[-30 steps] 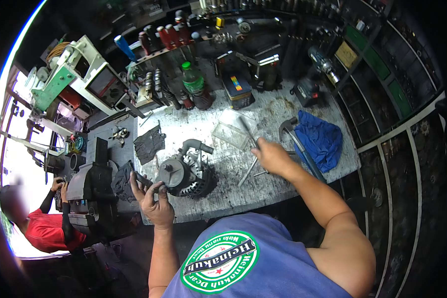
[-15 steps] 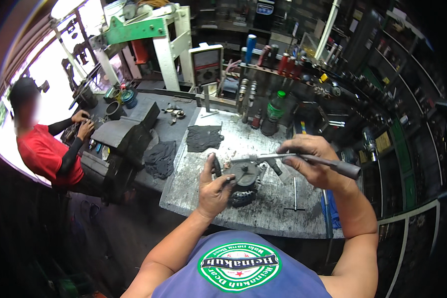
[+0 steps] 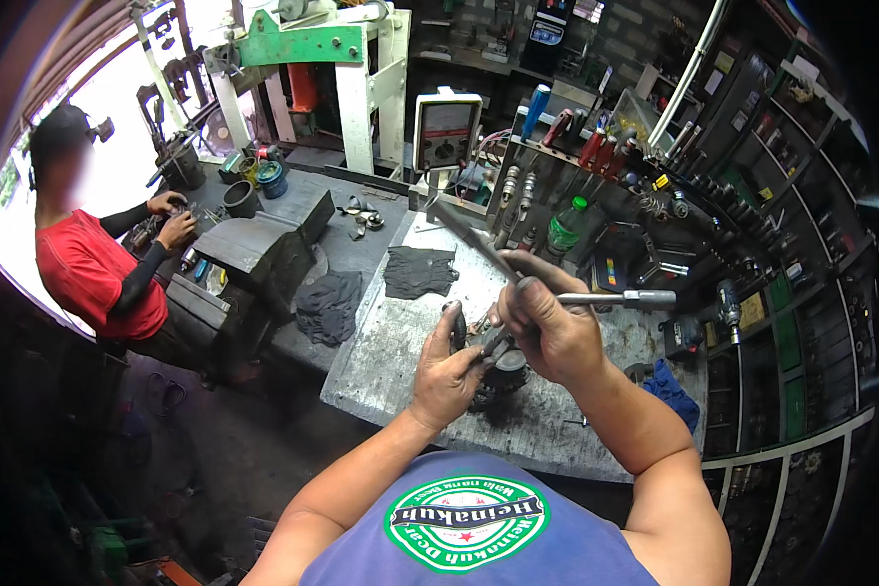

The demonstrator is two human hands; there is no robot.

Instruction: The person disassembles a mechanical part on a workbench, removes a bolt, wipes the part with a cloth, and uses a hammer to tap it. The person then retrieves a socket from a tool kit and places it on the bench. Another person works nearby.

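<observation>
My right hand point(image 3: 552, 337) grips two steel tools crossed in its fingers: a long dark bar point(image 3: 474, 234) slanting up to the left and a bar with a socket-like end point(image 3: 645, 298) pointing right. My left hand point(image 3: 444, 376), lower and to the left, is closed on a dark part point(image 3: 459, 332) at the top of a black and metal unit, apparently an alternator point(image 3: 503, 379), which sits on the worn metal worktop point(image 3: 381, 376) largely hidden behind both hands. A dark rag point(image 3: 418, 271) lies just beyond them, and a blue cloth point(image 3: 669, 396) is at the right.
A person in a red shirt point(image 3: 88, 273) works at a vise point(image 3: 244, 244) on the left. Behind stand a white-green press point(image 3: 293, 39), a meter point(image 3: 444, 137), a screwdriver rack point(image 3: 591, 146) and a green bottle point(image 3: 566, 225). A drill point(image 3: 728, 313) and dark shelving point(image 3: 791, 352) are at the right.
My right hand, gripping one horizontal tool half a second ago, now shows a second bar angled up-left. It has moved leftward and lower, close beside my left hand. The view has shifted slightly.
</observation>
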